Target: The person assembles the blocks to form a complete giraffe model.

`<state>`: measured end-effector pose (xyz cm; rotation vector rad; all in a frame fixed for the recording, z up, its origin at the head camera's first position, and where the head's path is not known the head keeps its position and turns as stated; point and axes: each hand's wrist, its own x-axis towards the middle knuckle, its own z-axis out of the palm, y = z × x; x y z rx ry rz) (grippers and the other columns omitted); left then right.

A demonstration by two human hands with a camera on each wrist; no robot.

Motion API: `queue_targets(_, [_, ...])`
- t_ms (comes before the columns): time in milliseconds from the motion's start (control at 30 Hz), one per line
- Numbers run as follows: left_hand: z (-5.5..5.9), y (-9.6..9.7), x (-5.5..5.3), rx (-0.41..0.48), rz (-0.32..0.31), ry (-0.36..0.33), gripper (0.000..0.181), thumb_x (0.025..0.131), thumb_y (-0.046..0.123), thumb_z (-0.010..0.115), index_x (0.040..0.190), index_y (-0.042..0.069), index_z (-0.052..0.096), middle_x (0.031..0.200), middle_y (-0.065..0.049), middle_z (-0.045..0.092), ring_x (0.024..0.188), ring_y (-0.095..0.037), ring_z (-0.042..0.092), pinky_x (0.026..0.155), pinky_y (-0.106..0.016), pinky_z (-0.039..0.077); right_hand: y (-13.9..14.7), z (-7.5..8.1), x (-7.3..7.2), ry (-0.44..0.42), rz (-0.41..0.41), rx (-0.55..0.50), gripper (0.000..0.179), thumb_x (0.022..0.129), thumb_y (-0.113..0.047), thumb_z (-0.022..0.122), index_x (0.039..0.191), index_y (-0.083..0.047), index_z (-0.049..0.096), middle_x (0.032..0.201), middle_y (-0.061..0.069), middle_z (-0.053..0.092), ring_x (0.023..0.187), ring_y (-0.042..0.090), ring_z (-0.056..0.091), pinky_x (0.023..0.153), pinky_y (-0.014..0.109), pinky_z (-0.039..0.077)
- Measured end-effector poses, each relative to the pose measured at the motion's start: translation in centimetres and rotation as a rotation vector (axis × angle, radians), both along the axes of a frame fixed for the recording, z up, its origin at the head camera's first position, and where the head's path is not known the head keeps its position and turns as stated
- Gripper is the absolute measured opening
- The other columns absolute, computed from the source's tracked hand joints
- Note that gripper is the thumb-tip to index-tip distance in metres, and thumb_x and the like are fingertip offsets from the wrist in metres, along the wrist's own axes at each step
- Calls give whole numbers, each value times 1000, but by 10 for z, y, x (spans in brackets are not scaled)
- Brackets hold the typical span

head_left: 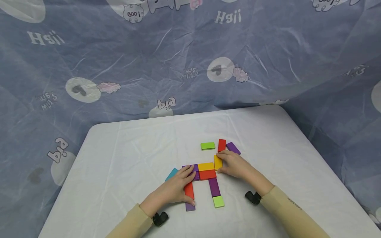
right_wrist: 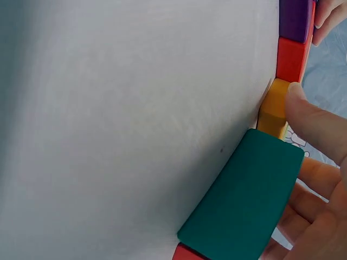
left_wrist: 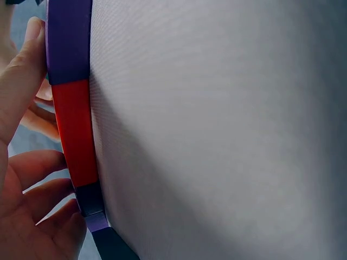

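Note:
Flat coloured blocks lie joined in a figure on the table. My right hand [head_left: 236,164] pinches a yellow block [head_left: 218,162] at the figure's right end, thumb on its near end and fingertip on its far end. In the right wrist view a dark green block [right_wrist: 244,195] lies beside that yellow block; the hand hides it in the head view. My left hand [head_left: 174,186] lies over the left part, fingertips on the purple blocks [head_left: 195,168] and thumb by a red block [head_left: 189,190]. Between the hands are another yellow block [head_left: 206,166] and a red block [head_left: 207,174].
Beyond the right hand lie a lime green block [head_left: 207,145], a red block [head_left: 222,145] and a purple block [head_left: 233,148]. A blue block [head_left: 171,174] sticks out left of the left hand. A purple block [head_left: 214,187] and a lime block [head_left: 218,201] extend toward the near edge.

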<state>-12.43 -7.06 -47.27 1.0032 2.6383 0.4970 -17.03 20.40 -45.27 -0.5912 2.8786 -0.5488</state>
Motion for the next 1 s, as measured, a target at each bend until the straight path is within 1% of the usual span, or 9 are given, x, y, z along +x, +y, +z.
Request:
queue_targets(133, [-1, 0, 0, -1, -2, -2, 105, 70, 56, 82, 150, 3, 39, 163, -11, 26, 151, -31, 21, 116, -45, 36, 0, -2, -2, -2, 11, 6, 62, 81, -25, 81, 132, 3, 60, 132, 18, 60, 122, 33, 57, 104, 49, 47])
queue_targets(233, [-1, 1, -1, -2, -3, -2, 105, 70, 57, 82, 150, 3, 39, 163, -12, 26, 151, -32, 21, 116, -45, 36, 0, -3, -4, -4, 12, 11, 62, 81, -25, 81, 132, 3, 60, 131, 18, 60, 118, 31, 58, 102, 46, 50])
queue_targets(500, [0, 1, -1, -12, 3, -4, 105, 70, 57, 82, 150, 3, 39, 163, -11, 26, 151, -31, 20, 116, -44, 36, -2, -4, -5, -7, 5, 16, 65, 80, -28, 82, 133, 3, 59, 130, 16, 61, 116, 29, 59, 101, 44, 51])
queue_targets(700, [2, 1, -2, -8, 7, -1, 104, 70, 55, 83, 149, 3, 40, 163, -12, 26, 151, -32, 21, 116, -45, 35, -3, 0, -5, -10, -13, 0, 66, 79, -30, 83, 132, 2, 60, 130, 16, 61, 116, 29, 59, 101, 45, 51])
queue_targets(833, [0, 1, -1, -6, 8, 1, 104, 70, 55, 82, 149, 3, 40, 162, -12, 27, 151, -32, 21, 116, -45, 36, 3, 7, -9, -30, -60, -29, 63, 80, -34, 82, 131, -2, 62, 126, 15, 63, 113, 29, 59, 101, 46, 51])
queue_targets(900, [0, 1, -1, 0, 6, 3, 104, 70, 56, 82, 149, 3, 40, 162, -12, 27, 151, -32, 22, 116, -45, 36, 8, 13, -15, -45, -93, -48, 58, 83, -33, 79, 131, -5, 63, 125, 15, 63, 110, 29, 58, 100, 47, 51])
queue_targets(1000, [-1, 0, -1, -1, 7, 4, 104, 70, 56, 82, 149, 4, 40, 162, -11, 27, 151, -31, 21, 116, -45, 36, 17, 23, -27, -64, -135, -81, 53, 87, -31, 75, 132, -6, 62, 126, 17, 62, 110, 33, 56, 100, 50, 50])
